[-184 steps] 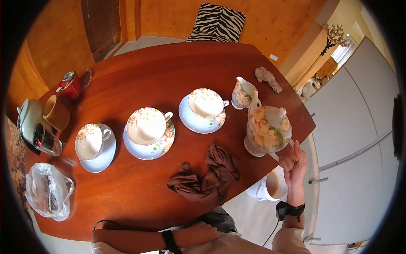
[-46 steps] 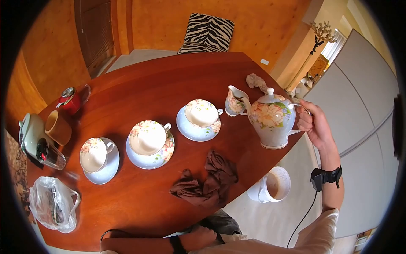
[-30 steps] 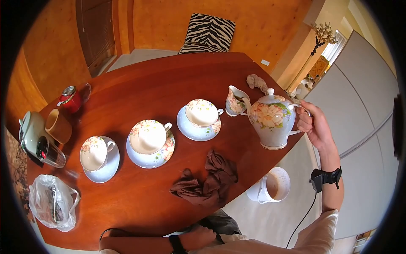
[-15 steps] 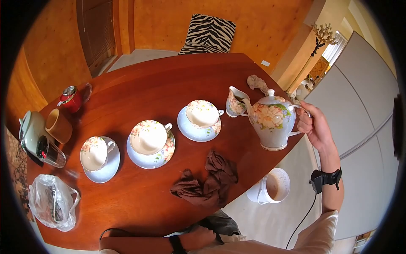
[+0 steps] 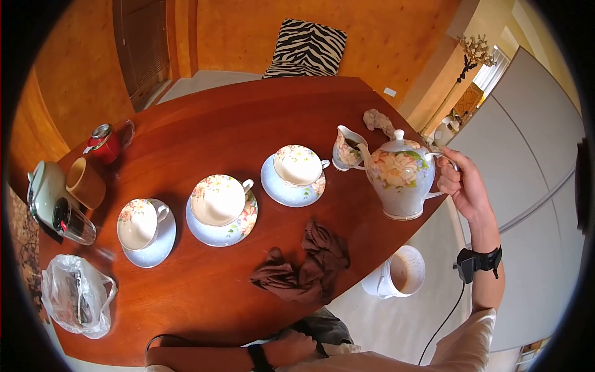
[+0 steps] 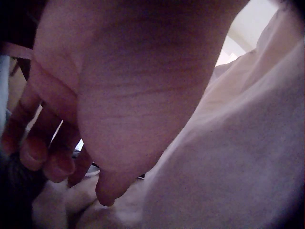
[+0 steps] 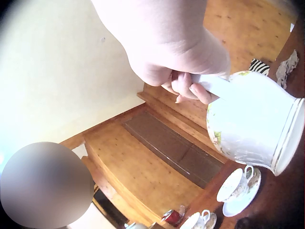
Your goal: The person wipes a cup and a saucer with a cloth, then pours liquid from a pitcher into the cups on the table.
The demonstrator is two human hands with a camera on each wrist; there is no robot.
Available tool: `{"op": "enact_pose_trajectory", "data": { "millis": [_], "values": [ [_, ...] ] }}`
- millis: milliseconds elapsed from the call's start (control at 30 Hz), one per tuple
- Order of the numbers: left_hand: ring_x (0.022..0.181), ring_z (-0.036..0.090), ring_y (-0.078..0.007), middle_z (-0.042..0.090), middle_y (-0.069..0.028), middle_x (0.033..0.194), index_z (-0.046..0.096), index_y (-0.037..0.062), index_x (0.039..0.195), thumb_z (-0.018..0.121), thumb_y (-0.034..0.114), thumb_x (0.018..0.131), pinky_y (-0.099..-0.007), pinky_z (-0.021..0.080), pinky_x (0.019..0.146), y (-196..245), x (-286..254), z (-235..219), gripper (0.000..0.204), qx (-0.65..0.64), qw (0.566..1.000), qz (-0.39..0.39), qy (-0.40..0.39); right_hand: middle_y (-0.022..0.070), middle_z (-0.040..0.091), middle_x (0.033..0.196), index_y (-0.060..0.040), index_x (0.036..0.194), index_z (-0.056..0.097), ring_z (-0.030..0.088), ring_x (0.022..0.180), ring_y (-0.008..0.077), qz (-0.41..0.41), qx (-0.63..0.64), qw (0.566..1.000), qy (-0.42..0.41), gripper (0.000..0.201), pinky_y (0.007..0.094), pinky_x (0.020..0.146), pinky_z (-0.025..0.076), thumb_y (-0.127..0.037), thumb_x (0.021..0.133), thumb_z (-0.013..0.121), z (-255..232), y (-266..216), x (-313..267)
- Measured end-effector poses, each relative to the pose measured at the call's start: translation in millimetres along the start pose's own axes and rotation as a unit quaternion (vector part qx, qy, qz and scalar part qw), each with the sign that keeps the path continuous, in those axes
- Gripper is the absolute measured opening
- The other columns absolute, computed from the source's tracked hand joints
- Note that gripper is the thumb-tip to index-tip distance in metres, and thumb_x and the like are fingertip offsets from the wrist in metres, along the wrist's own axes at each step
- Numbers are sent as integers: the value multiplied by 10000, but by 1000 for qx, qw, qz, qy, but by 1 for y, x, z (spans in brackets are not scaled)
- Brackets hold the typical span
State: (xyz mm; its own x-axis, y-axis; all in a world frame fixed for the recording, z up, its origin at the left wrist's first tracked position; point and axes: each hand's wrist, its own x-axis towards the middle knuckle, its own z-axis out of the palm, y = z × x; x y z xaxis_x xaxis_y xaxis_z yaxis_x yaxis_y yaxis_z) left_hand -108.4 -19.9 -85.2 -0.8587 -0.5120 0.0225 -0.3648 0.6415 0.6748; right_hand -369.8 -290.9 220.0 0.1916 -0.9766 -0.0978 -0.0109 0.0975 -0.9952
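Note:
My right hand (image 5: 462,183) grips the handle of a floral porcelain teapot (image 5: 400,177), held over the right side of the table. Its spout tip reaches the rim of a matching floral creamer (image 5: 348,149), which has dark liquid inside. In the right wrist view the fingers curl round the handle, and the teapot's pale base (image 7: 288,138) faces right. Down at the lap, my left hand (image 5: 292,348) lies with loosely curled fingers and holds nothing; the left wrist view shows its palm (image 6: 128,95) against light clothing.
Three floral cups (image 5: 218,199) on blue saucers (image 5: 162,245) stand in a row left of the creamer. A brown cloth (image 5: 304,263) lies near the front edge, a crumpled pale cloth (image 5: 378,121) behind. A white bucket (image 5: 415,266) stands below the table's right edge.
Since the oldest frame, the teapot and right hand have moved up, bringing the spout to the creamer's rim. Over the last second both hold nearly still, while the creamer's dark liquid shows more.

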Motion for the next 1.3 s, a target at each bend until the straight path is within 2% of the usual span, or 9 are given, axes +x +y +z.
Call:
{"op": "enact_pose_trajectory", "data": {
  "millis": [100,200,500,700,1100,1200,1300],
  "values": [
    [721,713,-356,680,-199,766,618,-16,916,591,88,851,-456,576,605,0,0,0,126,-11,1000,8,13,-123,266,544,-57,841,530,204,454,29,3,3,1000,3,289,239,449,187,-265,1042,538,0,0,0],
    [726,713,-354,680,-197,768,613,-12,909,585,86,851,-455,575,609,0,3,-3,118,-15,999,-15,-33,-125,267,543,-61,838,525,202,454,29,5,4,1000,2,293,238,452,192,-269,1045,532,0,0,0],
    [732,712,-355,678,-194,766,608,-10,914,582,87,850,-458,573,611,1,2,-6,119,-25,999,-19,-29,-126,263,540,-75,837,516,201,451,31,1,3,1000,-2,290,241,455,197,-275,1047,527,2,0,-2],
    [735,720,-355,692,-200,783,618,-16,934,580,86,854,-464,579,612,1,5,-5,135,-11,998,-25,-54,-128,262,542,-84,839,515,198,453,29,0,-2,1000,-4,284,239,453,190,-278,1045,530,1,0,-1],
    [765,717,-364,691,-210,821,619,-24,962,587,88,858,-473,575,632,0,2,-1,156,-19,999,-13,-30,-129,260,542,-94,819,508,197,451,28,0,3,1000,15,290,240,449,188,-277,1042,536,4,1,-2],
    [773,717,-365,691,-209,826,619,-25,963,595,92,856,-478,575,635,0,6,-3,161,-21,997,-37,-72,-127,260,542,-93,818,507,198,451,28,-2,0,1000,17,289,241,450,189,-275,1041,539,6,0,-3],
    [771,720,-366,694,-208,823,622,-26,961,602,97,852,-479,580,637,2,6,-4,166,-21,996,-43,-73,-127,259,543,-91,819,507,199,453,29,-3,-6,1000,17,289,241,451,191,-274,1041,538,8,-1,-4]
  ]
}}
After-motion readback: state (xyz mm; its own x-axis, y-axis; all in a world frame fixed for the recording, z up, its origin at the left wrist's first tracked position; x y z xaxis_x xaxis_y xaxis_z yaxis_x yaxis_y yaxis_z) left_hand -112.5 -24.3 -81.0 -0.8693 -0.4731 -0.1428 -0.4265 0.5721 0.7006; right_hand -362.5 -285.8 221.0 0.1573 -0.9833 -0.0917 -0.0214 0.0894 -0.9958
